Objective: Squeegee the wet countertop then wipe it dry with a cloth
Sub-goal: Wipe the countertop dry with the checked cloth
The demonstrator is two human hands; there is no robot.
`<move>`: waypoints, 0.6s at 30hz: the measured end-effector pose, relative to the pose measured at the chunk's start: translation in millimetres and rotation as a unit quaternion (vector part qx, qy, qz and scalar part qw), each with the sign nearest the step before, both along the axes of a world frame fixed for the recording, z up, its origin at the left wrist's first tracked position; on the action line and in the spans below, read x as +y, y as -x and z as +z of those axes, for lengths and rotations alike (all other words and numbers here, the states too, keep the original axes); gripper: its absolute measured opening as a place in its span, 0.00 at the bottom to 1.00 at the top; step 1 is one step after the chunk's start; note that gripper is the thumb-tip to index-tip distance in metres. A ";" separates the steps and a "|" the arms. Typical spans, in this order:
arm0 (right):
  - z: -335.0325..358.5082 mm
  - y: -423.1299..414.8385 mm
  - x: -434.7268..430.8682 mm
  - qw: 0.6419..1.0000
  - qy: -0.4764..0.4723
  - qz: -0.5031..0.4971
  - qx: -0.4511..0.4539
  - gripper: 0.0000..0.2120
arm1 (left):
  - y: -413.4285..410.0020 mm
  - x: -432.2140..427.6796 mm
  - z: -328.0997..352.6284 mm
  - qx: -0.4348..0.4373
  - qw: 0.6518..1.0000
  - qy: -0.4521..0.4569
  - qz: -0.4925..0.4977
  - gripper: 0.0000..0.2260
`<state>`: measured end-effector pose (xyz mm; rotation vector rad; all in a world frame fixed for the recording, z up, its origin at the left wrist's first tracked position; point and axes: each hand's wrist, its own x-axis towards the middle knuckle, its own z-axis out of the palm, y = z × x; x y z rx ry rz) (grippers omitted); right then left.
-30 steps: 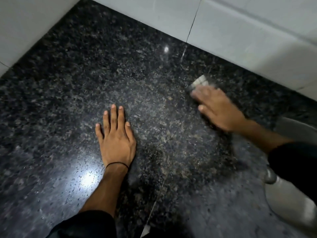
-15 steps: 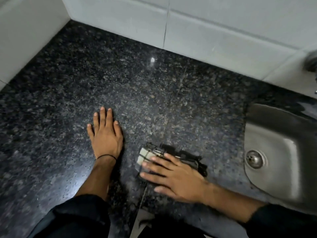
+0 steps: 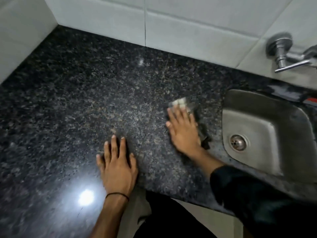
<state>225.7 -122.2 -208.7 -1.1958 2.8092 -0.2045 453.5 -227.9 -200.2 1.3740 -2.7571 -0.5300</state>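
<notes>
The dark speckled granite countertop fills most of the view, with small droplets glinting near its front left. My right hand presses flat on a dark cloth with a pale checked patch; the cloth shows beyond my fingertips and along the hand's right side, close to the sink. My left hand lies palm down on the counter with fingers spread, holding nothing. A black band circles its wrist. No squeegee is in view.
A steel sink with a round drain sits in the counter at the right. A metal tap juts from the white tiled wall behind it. Tiled walls bound the counter at back and left. The counter's front edge runs below my arms.
My right hand has slid the cloth from beside my left hand out to the right and farther back, toward the sink. My left hand stays flat on the counter.
</notes>
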 end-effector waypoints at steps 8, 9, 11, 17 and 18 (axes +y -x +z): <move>3.4 -78.9 90.1 0.979 -0.019 0.205 -0.004 0.25 | -25.9 0.5 -10.3 0.019 0.999 -0.024 -0.028 0.25; 2.0 -57.9 99.5 0.988 -0.026 0.151 0.001 0.25 | -26.7 1.3 -9.5 0.023 0.999 -0.027 -0.031 0.24; 3.5 -20.3 113.5 1.000 -0.029 0.008 -0.001 0.26 | -25.8 0.5 -8.9 0.023 0.999 -0.034 -0.032 0.24; 0.7 -65.7 114.3 0.988 -0.001 -0.151 -0.002 0.28 | -22.7 -0.1 -7.2 0.014 0.999 -0.038 -0.021 0.24; 0.8 -86.0 118.4 0.996 -0.003 -0.092 -0.002 0.28 | -22.9 -0.1 -6.9 0.012 0.999 -0.035 -0.019 0.24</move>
